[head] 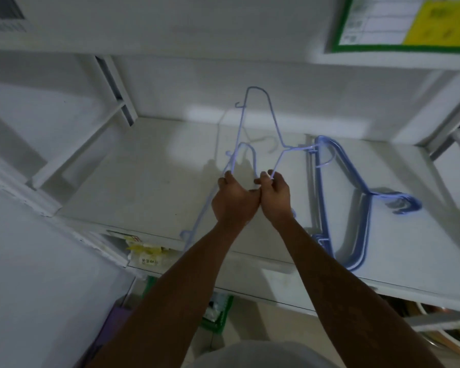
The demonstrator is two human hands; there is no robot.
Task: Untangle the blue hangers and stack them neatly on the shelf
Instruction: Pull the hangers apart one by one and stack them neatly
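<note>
Both your left hand [233, 197] and right hand [274, 193] pinch the tangled thin pale-blue wire hangers [252, 134] above the white shelf [149, 166]; the flat stack of blue hangers [356, 197] lies right (right hand nearer), long axis front-to-back.

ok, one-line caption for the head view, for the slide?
Both hands, left and right, hold tangled blue hangers above a white shelf, beside a neat hanger stack lying on it.

The print on the green-bordered notice [406, 22] is blurred and the frame's edge crops it. The left hand [234, 200] hides where the tangled hangers [252, 128] cross. Items beneath the shelf [144, 166] stay indistinct.
</note>
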